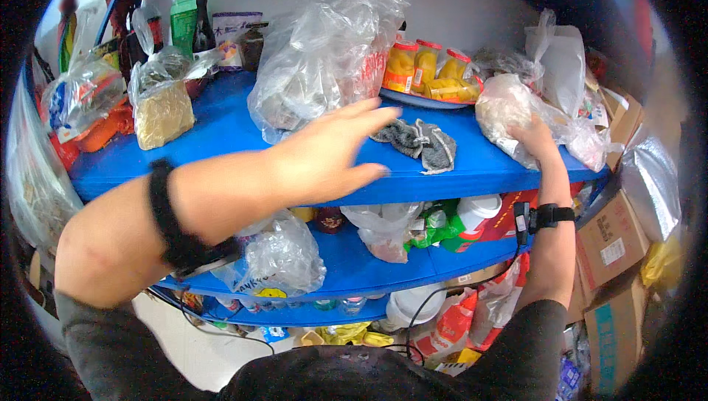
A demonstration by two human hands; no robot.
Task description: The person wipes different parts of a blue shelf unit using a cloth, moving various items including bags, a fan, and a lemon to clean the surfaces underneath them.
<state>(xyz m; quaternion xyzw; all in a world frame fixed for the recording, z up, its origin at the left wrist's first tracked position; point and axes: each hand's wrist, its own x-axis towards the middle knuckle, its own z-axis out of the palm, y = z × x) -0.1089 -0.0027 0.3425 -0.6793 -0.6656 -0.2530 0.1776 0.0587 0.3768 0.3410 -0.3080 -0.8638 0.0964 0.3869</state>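
My left hand point(337, 152) is raised with its fingers apart over the blue shelf point(221, 163), holding nothing. Just beyond its fingertips lies a pair of grey work gloves or cloths point(423, 141), crumpled near the shelf's front edge. Behind the hand a large clear plastic bag point(326, 52) stands upright. My right hand point(534, 138) rests against a plastic bag with pale contents point(503, 105) at the shelf's right; whether its fingers grip the bag is unclear. Between the two bags, glass jars of yellow fruit point(426, 66) with red lids stand and lie on a plate point(442, 101).
Bagged goods point(166, 111), a green plastic bottle point(184, 17) and a dark bottle point(203, 28) stand at the left. Lower shelves hold a crumpled plastic bag point(285, 254) and a white-lidded tub point(478, 213). Cardboard boxes point(611, 240) and a silvery bag point(652, 180) crowd the right side.
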